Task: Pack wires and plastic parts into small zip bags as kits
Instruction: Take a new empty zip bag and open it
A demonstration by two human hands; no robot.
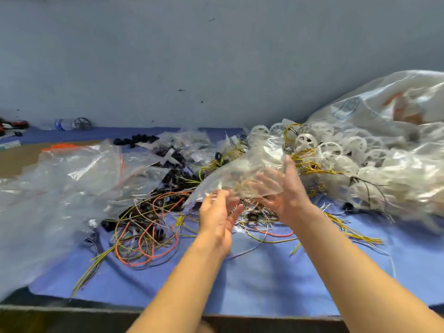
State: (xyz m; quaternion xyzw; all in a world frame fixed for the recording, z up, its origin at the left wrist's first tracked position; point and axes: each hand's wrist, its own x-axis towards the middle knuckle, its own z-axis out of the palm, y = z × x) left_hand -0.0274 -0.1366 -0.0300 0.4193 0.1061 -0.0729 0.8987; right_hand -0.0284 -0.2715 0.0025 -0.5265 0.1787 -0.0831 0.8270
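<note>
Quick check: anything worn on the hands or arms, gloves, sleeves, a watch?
Nothing shows. The left hand and right hand are ungloved; the left forearm and right forearm are bare to the frame's edge: no sleeve, watch or band. Fingers are motion-blurred, so a thin ring cannot be ruled out.

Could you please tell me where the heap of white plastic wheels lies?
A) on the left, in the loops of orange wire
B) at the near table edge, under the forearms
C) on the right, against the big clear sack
C: the white plastic wheels are heaped on the right against the big clear sack, beyond the right hand.
</note>
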